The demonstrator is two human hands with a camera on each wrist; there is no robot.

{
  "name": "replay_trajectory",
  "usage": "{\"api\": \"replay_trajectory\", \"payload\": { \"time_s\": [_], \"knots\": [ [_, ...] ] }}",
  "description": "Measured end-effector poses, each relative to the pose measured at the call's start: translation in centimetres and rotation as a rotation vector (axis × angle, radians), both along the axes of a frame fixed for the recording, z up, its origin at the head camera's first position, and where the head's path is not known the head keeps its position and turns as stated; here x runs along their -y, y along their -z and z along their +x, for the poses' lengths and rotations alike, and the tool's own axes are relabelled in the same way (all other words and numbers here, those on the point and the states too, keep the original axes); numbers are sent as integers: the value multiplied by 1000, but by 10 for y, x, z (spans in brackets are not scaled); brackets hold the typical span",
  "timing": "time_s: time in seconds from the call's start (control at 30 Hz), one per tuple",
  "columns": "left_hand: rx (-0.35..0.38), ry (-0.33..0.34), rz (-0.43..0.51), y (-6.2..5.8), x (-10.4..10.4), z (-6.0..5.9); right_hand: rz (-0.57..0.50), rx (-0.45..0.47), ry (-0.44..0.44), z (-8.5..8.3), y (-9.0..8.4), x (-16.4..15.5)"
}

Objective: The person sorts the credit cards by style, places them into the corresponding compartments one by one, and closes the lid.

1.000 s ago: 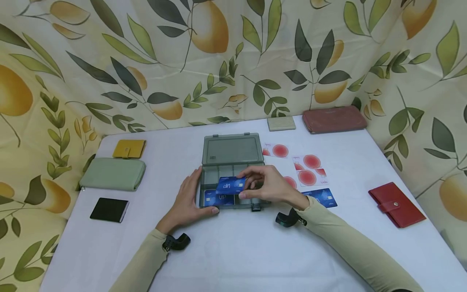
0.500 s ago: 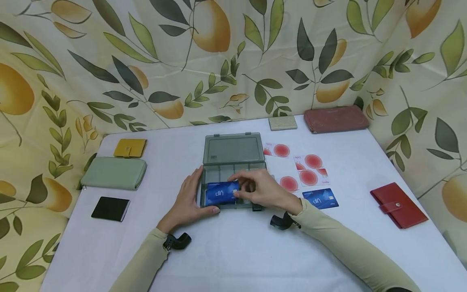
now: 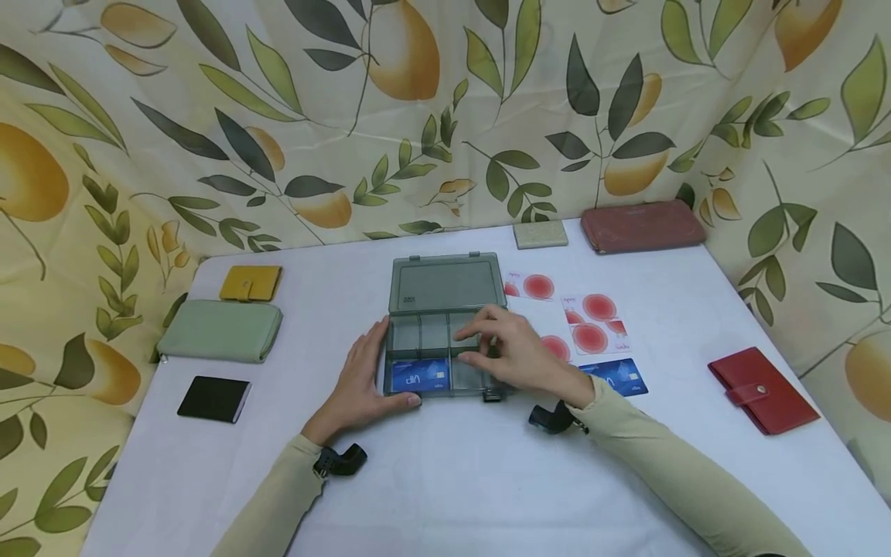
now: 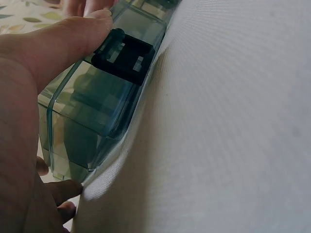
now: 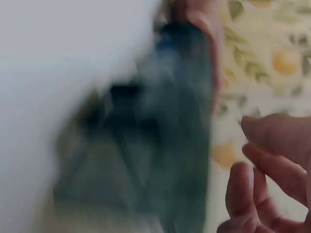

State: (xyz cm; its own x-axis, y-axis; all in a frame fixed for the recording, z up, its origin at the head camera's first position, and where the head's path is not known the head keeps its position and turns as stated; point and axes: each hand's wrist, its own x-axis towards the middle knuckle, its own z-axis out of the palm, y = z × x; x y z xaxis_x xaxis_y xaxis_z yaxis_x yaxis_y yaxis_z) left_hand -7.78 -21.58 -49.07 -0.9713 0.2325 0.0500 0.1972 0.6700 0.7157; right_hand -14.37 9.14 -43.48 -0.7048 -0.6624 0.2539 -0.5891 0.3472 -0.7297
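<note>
Blue VIP card [image 3: 418,376] lies flat in the organizer box [image 3: 445,340] beside my left fingers [image 3: 390,396]; stiff, slick, best pinched by edges. Right fingers [image 3: 480,340] hover relaxed, empty.

White cloth-covered table [image 3: 445,495], soft creases, even diffuse light. Cream fabric backdrop printed with yellow lemons and dark green leaves [image 3: 278,116] hangs behind and wraps both sides [image 3: 800,193]. No floor or windows in view.
</note>
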Motion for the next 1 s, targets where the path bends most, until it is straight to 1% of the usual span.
{"api": "replay_trajectory", "payload": {
  "time_s": [0.03,0.1,0.17,0.23,0.37,0.47,0.53,0.67,0.77,0.87,1.0],
  "knots": [
    [2,1,2,1,-1,0,-10,22,10,-2,-2,-13],
    [5,1,4,2,-3,1,5,69,45,-7,-8,-43],
    [4,2,2,3,-4,1,65,94,97,-9,-11,-78],
    [2,2,-2,4,-3,2,146,109,163,-8,-13,-113],
    [-10,3,-7,4,-1,3,283,67,261,3,-8,-173],
    [-10,3,-6,2,0,4,363,34,307,13,-3,-201],
    [-8,2,-8,1,0,4,421,38,323,17,1,-211],
    [-3,-2,-5,-1,2,4,461,52,311,22,6,-217],
    [-4,-1,-2,-1,1,3,477,68,307,21,7,-215],
    [-10,9,-1,-1,0,2,487,103,302,21,6,-214],
    [-20,23,4,-1,-2,1,464,154,296,24,7,-216]
  ]
}}
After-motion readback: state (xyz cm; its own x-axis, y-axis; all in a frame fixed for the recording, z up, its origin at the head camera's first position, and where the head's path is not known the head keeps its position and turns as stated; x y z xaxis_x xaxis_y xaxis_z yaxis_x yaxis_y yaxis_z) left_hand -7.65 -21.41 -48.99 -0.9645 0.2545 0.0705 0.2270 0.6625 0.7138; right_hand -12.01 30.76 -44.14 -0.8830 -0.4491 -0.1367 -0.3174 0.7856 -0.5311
